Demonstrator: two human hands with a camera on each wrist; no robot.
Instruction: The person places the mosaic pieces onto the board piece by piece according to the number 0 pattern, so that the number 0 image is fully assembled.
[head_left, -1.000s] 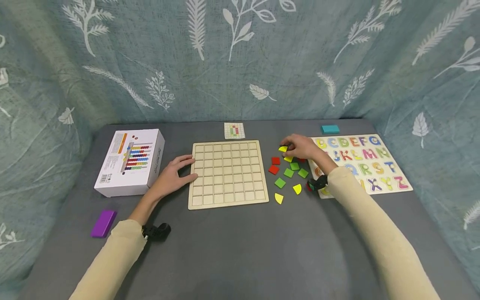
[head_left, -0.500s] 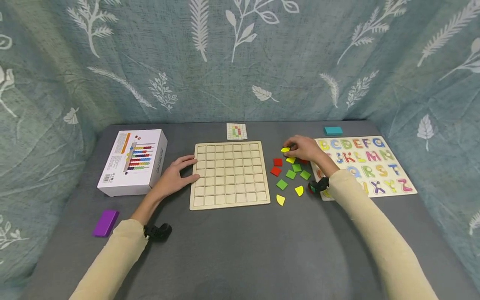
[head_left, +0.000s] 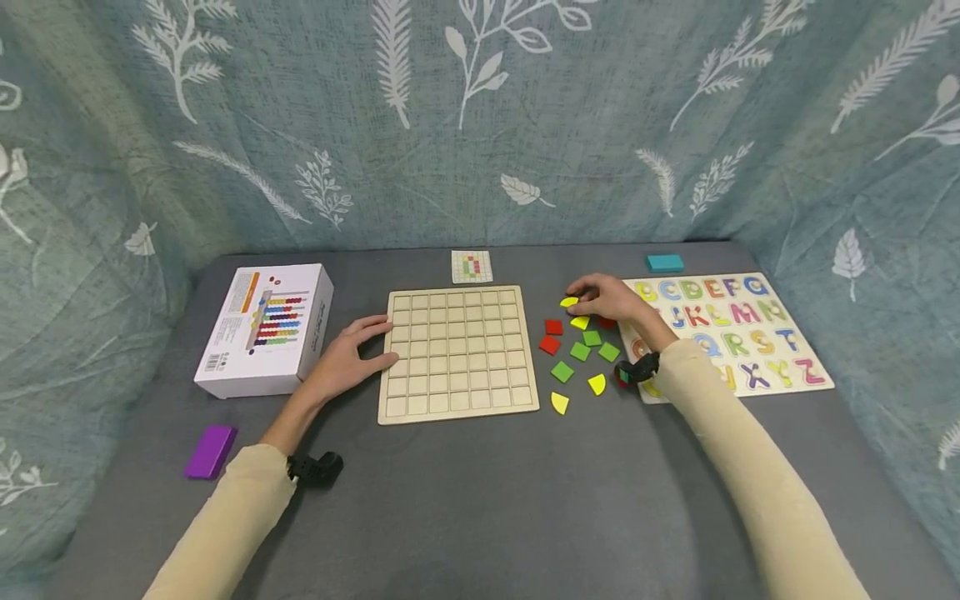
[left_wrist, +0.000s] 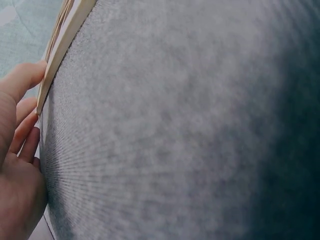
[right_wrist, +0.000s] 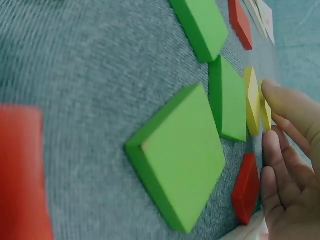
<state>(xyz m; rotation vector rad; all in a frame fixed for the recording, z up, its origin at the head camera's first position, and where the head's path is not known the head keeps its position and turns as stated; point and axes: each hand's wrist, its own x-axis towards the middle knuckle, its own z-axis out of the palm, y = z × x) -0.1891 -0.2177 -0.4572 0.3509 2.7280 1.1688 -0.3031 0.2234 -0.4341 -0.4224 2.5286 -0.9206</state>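
Note:
My left hand point(head_left: 347, 357) rests at the left edge of a wooden grid board point(head_left: 459, 353), thumb and fingertips touching its rim; the left wrist view shows the same edge point(left_wrist: 62, 47). On the right, my right hand point(head_left: 609, 298) pinches a yellow quarter-round tile point(head_left: 569, 302) by thumb and fingers. The right wrist view has the thumb against this tile point(right_wrist: 265, 106), close beside another yellow tile point(right_wrist: 252, 101). Green square tiles point(head_left: 580, 352), red square tiles point(head_left: 550, 344) and further yellow tiles point(head_left: 597, 384) lie loose around it.
A small pattern card point(head_left: 472, 267) lies behind the board. An alphabet board point(head_left: 738, 312) sits under the right forearm's side. A white abacus box point(head_left: 262, 325) and a purple block point(head_left: 211, 452) are at left, a teal block point(head_left: 664, 263) at back right.
The yellow tile at my right fingertips looks slightly turned compared with a second ago. Both hands stay in nearly the same places; the head view shifts a little.

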